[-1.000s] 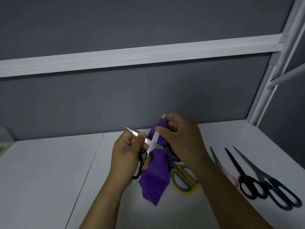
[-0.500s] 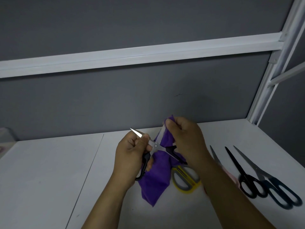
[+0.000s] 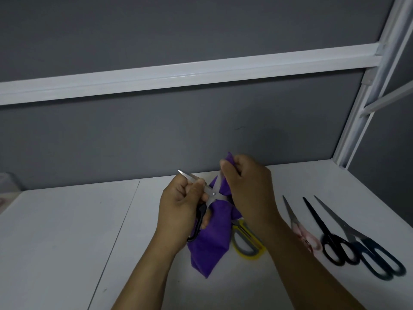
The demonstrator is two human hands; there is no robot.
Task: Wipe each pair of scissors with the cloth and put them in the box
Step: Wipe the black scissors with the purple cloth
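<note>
Black-handled scissors [image 3: 211,194] held open above the white table [image 3: 55,231], purple cloth [image 3: 212,240] wrapped on one blade.
Left hand [image 3: 178,209] grips the handle; right hand [image 3: 248,191] pinches cloth round the raised blade. On the table at right: yellow pair [image 3: 248,242], pink pair [image 3: 301,231], black pair [image 3: 330,240], blue pair [image 3: 368,249].

Open to the left: bare white table [image 3: 67,231] from near edge to far grey wall [image 3: 156,135], only a blurred pale container [image 3: 6,182] at the far left edge. Blocked in the middle by left hand [image 3: 178,209] and right hand [image 3: 248,191], raised close together, purple cloth [image 3: 212,242] hanging below. Crowded on the right: yellow scissors [image 3: 245,242] just beside the cloth, then pink scissors [image 3: 299,227], black scissors [image 3: 328,233] and dark blue scissors [image 3: 366,247] side by side. Overhead, a white rail [image 3: 178,72]; far right, a white post [image 3: 362,113].
</note>
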